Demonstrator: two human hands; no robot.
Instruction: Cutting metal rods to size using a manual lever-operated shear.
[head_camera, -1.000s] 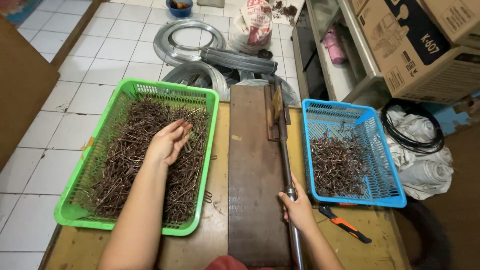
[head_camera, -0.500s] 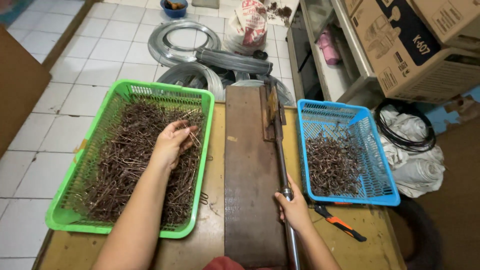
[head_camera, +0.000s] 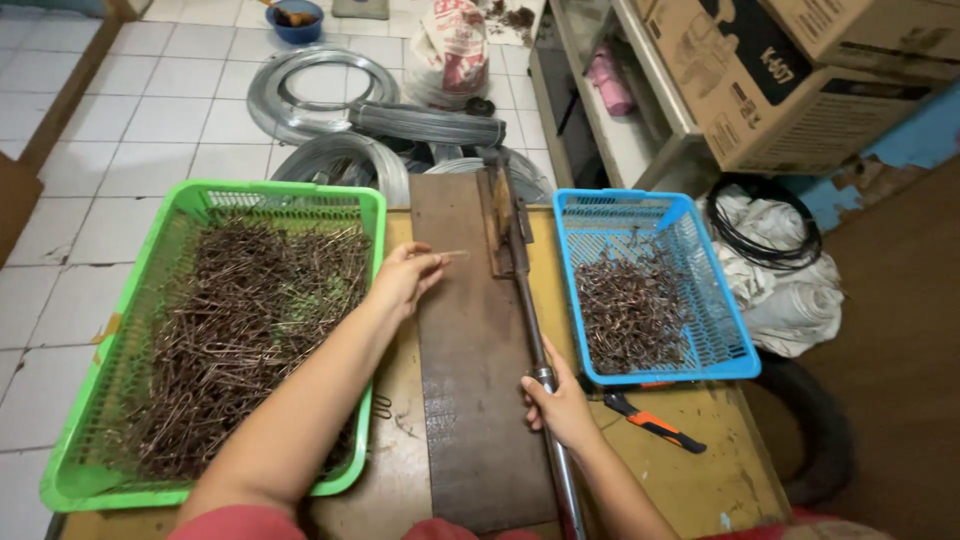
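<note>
Two bare hands at a brown cutter board (head_camera: 470, 400) on a wooden table (head_camera: 700, 470). Left hand (head_camera: 405, 280) with fingers pinched tight on one thin wire piece (head_camera: 452, 255), held just over the board, close to the blade side. Right hand (head_camera: 560, 400) wrapped shut around the long lever handle (head_camera: 530, 330), low near the body.

Could go wrong: fingers too near the blade edge, so maybe a nasty pinch or cut with the lever down. Could also slip, that thin wire, from so small a pinch, and roll off the board. Might poke the arm too, with the heap of rusty wires (head_camera: 240, 330) in the green basket (head_camera: 280, 190) right under it. Short cut bits (head_camera: 630, 310) in the blue basket (head_camera: 620, 197) on the right side.

Big brown cardboard boxes (head_camera: 790, 90) up at the top right, stacked, with black patches and dark print. White sack (head_camera: 455, 50) with red print at the top middle, on the tiled floor, beside grey wire coils (head_camera: 320, 95). Pink bottle (head_camera: 608, 80) on a low shelf, label too small to tell.
</note>
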